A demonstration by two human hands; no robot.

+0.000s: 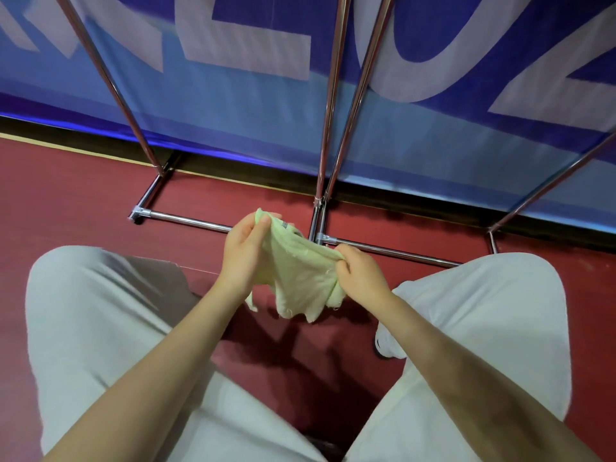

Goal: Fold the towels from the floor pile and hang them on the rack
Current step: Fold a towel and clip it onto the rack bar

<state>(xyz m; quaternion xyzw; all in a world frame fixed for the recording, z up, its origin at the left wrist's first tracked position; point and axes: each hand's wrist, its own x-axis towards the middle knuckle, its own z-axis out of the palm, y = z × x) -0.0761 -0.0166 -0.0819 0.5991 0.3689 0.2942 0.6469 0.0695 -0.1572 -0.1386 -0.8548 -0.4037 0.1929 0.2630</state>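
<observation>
Head view looks straight down between your knees, and the pale yellow-green towel [300,278] hangs there in mid-air above the floor, stretched between your two hands. It is small, soft and crumpled, with a fine ribbed weave; its lower edge falls in loose uneven points, with a few stray threads showing. A small grey patch, perhaps a label, sits near its far upper edge.

Your left hand [243,258] grips the towel's far left corner, thumb pressed against the cloth and fingers curled behind it. Your right hand [360,278] pinches the right edge, fingers bunched tight over a gathered fold. The cloth sags in a shallow curve between the two grips.

Beyond your hands stands the rack [321,161]: shiny round chrome tubes, with uprights leaning away towards the far side and base bars lying flat on the floor, joined by metal corner fittings. A second set of uprights rises at the right. Behind it hangs a smooth blue banner [233,105] with large pale letters, too cropped to read.

The floor [66,201] is dark red and matte, with a thin pale stripe along the banner's foot. Your light grey trousers [100,328] fill the near left and right, and a white shoe [386,345] shows under your right forearm.
</observation>
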